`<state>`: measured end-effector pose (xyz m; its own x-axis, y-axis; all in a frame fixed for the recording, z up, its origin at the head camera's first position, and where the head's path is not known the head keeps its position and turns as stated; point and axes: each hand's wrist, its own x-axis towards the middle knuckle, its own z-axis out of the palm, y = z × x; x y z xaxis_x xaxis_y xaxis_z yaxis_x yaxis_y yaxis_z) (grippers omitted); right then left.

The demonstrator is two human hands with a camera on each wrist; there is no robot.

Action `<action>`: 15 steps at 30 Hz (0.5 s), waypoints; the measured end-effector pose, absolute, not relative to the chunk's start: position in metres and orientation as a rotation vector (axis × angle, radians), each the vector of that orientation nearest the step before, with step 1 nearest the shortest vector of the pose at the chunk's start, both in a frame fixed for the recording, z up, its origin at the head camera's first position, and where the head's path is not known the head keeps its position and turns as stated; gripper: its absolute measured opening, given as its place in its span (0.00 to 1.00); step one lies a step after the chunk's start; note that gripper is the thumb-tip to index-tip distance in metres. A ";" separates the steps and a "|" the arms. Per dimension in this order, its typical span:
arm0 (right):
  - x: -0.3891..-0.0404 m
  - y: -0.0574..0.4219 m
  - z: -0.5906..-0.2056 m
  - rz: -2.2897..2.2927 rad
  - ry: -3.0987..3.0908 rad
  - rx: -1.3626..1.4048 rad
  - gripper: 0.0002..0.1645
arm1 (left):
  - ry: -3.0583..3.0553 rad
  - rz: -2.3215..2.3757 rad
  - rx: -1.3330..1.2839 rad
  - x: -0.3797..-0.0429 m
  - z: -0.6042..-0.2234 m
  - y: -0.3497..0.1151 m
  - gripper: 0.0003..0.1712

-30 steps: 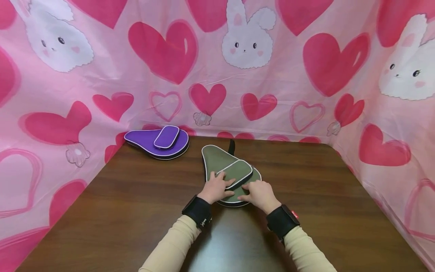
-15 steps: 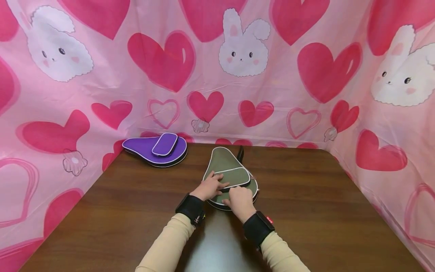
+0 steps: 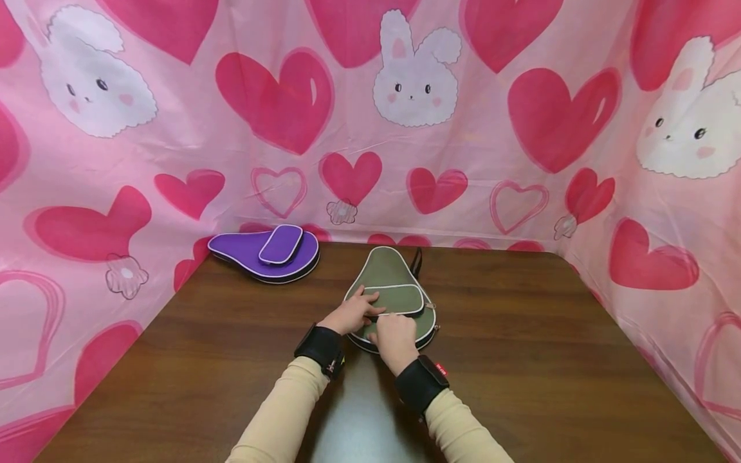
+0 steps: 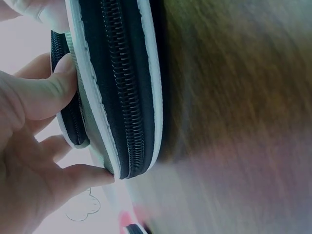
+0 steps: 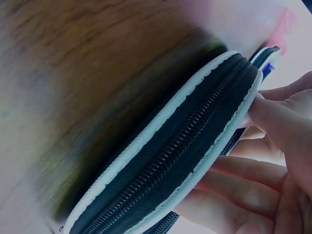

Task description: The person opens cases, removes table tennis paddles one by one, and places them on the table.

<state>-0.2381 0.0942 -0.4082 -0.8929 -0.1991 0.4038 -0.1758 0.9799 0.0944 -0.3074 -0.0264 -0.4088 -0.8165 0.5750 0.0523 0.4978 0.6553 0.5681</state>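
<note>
Here, one green case [image 3: 383,265] lies flat on the tabletop [image 3: 521,328], its one pocket [image 3: 398,299] facing up and one black strap [image 3: 416,262] at its far right side. Both your grips are over the near half of the green case. Your left grip [image 3: 350,314] is spread open, fingers touching the pocket's left part. Your right grip [image 3: 396,337] sits at the pocket's near edge with fingers bent; its fingertips are partly hidden, so you cannot tell whether they pinch anything. One purple case [image 3: 240,247] lies well apart, left of the green case and farther from you.
</note>
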 end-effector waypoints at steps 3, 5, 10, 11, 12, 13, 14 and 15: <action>-0.238 0.096 -0.409 -0.059 -2.709 0.288 0.20 | 2.727 0.876 0.898 -0.305 -0.405 -0.027 0.22; -0.239 0.098 -0.408 -0.037 -2.731 0.296 0.20 | 2.735 0.839 0.930 -0.305 -0.403 -0.028 0.22; -0.239 0.104 -0.406 0.006 -2.784 0.281 0.21 | 2.737 0.772 1.035 -0.312 -0.407 -0.031 0.22; -0.238 0.104 -0.405 0.011 -2.788 0.277 0.21 | 2.730 0.774 1.052 -0.314 -0.408 -0.031 0.22; -0.238 0.105 -0.404 0.019 -2.791 0.275 0.21 | 2.723 0.774 1.067 -0.315 -0.409 -0.032 0.22; -0.237 0.106 -0.404 0.025 -2.797 0.274 0.21 | 2.717 0.770 1.080 -0.316 -0.410 -0.032 0.22; -0.236 0.106 -0.404 0.032 -2.800 0.274 0.21 | 2.715 0.760 1.102 -0.317 -0.410 -0.033 0.22; -0.236 0.107 -0.404 0.046 -2.809 0.275 0.22 | 2.720 0.740 1.126 -0.318 -0.410 -0.033 0.21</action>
